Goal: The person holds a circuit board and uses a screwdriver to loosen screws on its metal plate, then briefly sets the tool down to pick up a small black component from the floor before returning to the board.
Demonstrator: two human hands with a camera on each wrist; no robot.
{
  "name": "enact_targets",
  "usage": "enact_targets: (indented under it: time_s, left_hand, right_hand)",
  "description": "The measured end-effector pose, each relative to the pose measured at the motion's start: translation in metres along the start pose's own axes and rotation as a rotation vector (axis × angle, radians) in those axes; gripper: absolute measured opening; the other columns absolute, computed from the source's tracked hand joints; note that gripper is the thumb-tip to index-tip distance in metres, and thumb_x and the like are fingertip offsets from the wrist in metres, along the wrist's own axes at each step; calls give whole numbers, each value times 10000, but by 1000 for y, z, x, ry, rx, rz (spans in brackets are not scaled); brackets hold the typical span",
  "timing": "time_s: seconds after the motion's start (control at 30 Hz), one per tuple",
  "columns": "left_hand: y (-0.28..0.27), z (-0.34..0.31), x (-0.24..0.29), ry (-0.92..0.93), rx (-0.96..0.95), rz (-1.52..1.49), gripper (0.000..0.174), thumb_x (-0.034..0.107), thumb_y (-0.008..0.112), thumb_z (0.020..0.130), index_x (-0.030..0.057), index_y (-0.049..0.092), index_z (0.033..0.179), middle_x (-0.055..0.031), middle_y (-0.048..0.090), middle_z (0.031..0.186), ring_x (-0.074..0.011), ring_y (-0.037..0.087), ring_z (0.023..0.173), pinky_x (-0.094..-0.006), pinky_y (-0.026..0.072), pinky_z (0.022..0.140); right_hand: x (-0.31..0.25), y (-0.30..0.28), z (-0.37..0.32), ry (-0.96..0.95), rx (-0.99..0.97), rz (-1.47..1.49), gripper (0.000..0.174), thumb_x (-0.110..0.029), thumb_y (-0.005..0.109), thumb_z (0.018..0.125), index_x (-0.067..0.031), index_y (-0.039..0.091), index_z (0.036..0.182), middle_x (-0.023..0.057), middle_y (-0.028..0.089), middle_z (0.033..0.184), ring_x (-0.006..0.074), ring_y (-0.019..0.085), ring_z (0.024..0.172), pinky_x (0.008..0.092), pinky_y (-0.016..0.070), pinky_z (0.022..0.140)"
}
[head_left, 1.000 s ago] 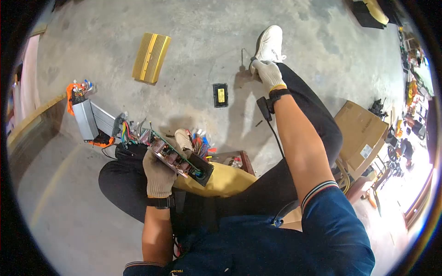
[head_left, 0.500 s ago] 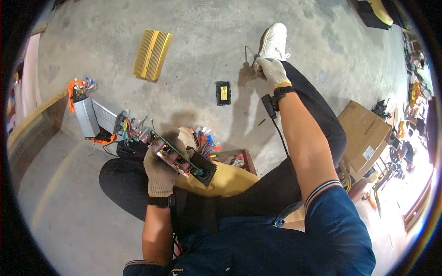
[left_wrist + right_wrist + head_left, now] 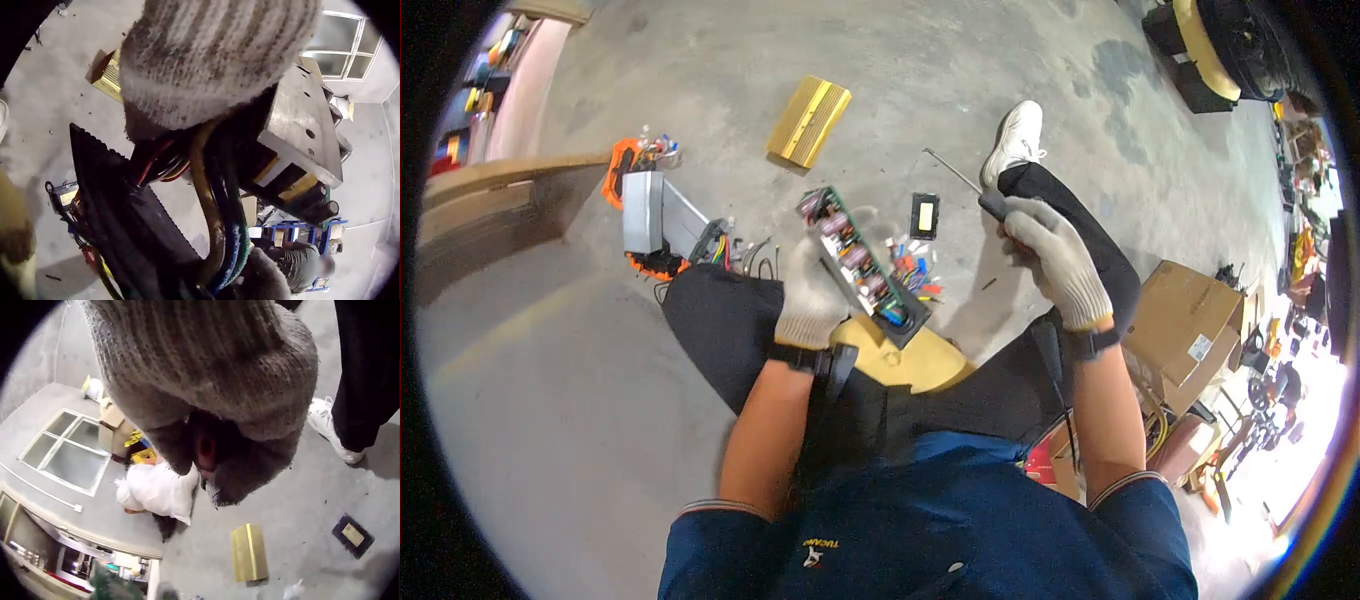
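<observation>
In the head view the gloved left hand (image 3: 812, 300) grips a long circuit board assembly (image 3: 857, 258) with a black end plate (image 3: 906, 322), held tilted above the lap. Thick yellow, blue and green wires (image 3: 215, 206) run beside a metal block (image 3: 304, 119) in the left wrist view, below the gloved fingers. The gloved right hand (image 3: 1060, 258) holds a screwdriver by its dark handle (image 3: 994, 205), its thin shaft (image 3: 952, 170) pointing up and left. In the right wrist view the glove (image 3: 212, 381) curls round the handle, mostly hidden.
On the floor lie a gold ribbed housing (image 3: 810, 122), a black plate with a pale label (image 3: 924, 216) and loose connectors (image 3: 916, 268). A silver unit with orange ends (image 3: 643, 212) stands at the left. A cardboard box (image 3: 1183, 322) is at the right.
The right hand has come back from near the white shoe toward the body, with the screwdriver. The left hand has raised the board and turned it more upright. The head view has shifted.
</observation>
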State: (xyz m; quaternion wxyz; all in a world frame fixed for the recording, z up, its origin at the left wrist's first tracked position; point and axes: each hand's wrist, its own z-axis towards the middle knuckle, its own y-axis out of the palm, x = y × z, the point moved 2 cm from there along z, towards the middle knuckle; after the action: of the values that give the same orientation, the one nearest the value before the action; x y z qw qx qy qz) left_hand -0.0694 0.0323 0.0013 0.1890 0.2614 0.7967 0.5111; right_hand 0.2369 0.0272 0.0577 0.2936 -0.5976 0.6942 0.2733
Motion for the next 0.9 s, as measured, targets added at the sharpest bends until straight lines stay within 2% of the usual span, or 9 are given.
enact_targets:
  time_s: [0.1, 0.2, 0.27, 0.33, 0.37, 0.43, 0.53, 0.63, 0.9]
  left_hand:
    - [11, 0, -5, -23, 128, 124, 511, 368, 405, 1022, 55, 603, 1374, -163, 696, 1213, -237, 674, 904, -415, 533, 700]
    - [22, -6, -10, -55, 109, 244, 512, 371, 384, 1028, 65, 606, 1373, -160, 703, 1188, -244, 675, 905, -412, 533, 692]
    - [27, -14, -17, 6, 155, 280, 499, 368, 397, 1028, 85, 605, 1383, -129, 690, 1084, -258, 669, 898, -413, 533, 692]
    - [32, -18, -20, 5, 66, 189, 368, 306, 399, 1066, 137, 654, 1269, 19, 611, 803, -128, 594, 672, -340, 474, 575]
    - [39, -20, -23, 4, 56, 194, 368, 306, 399, 1066, 137, 654, 1269, 19, 611, 803, -128, 594, 672, -340, 474, 575]
    - [51, -25, -28, 24, 265, 328, 420, 332, 409, 1064, 91, 637, 1321, 49, 551, 721, -123, 589, 669, -329, 457, 579]
    - [30, -19, -24, -18, 122, 361, 449, 386, 474, 1020, 133, 621, 1360, -27, 589, 883, -232, 617, 825, -406, 503, 665]
    - [2, -9, -20, -92, -179, 118, 466, 408, 485, 1012, 151, 616, 1378, -24, 589, 907, -197, 601, 833, -407, 521, 689]
    - [7, -13, -20, -55, 13, 275, 389, 415, 501, 1004, 186, 647, 1282, 6, 551, 864, -186, 594, 835, -413, 532, 700]
  right_hand:
    - [-6, 16, -57, -44, -44, -34, 388, -190, 664, 954, 44, 662, 1263, 37, 661, 963, 110, 613, 811, 267, 512, 740]
    - [2, 25, -88, -51, -55, -59, 372, -174, 668, 952, 39, 667, 1257, 39, 651, 940, 116, 617, 809, 276, 517, 747]
    - [6, 28, -102, -84, -55, -105, 369, -166, 674, 950, 44, 665, 1253, 44, 645, 928, 117, 622, 803, 276, 523, 750]
    - [13, 27, -110, -107, -46, -121, 377, -167, 681, 948, 49, 661, 1257, 41, 645, 928, 115, 627, 800, 275, 533, 751]
    - [15, 27, -114, -116, -45, -135, 385, -174, 686, 948, 46, 659, 1263, 43, 651, 937, 112, 630, 803, 274, 537, 752]
    - [17, 28, -122, -131, -42, -146, 393, -180, 690, 948, 44, 657, 1269, 45, 657, 946, 110, 633, 807, 273, 541, 753]
    - [19, 29, -131, -156, -18, -199, 409, -191, 695, 944, 34, 656, 1283, 49, 667, 968, 108, 641, 815, 270, 544, 761]
    - [20, 31, -136, -181, 9, -205, 425, -197, 700, 934, 29, 655, 1291, 55, 673, 977, 108, 645, 822, 271, 542, 763]
    - [22, 30, -140, -172, 14, -274, 427, -193, 700, 927, 17, 657, 1297, 62, 683, 1002, 115, 639, 828, 286, 532, 783]
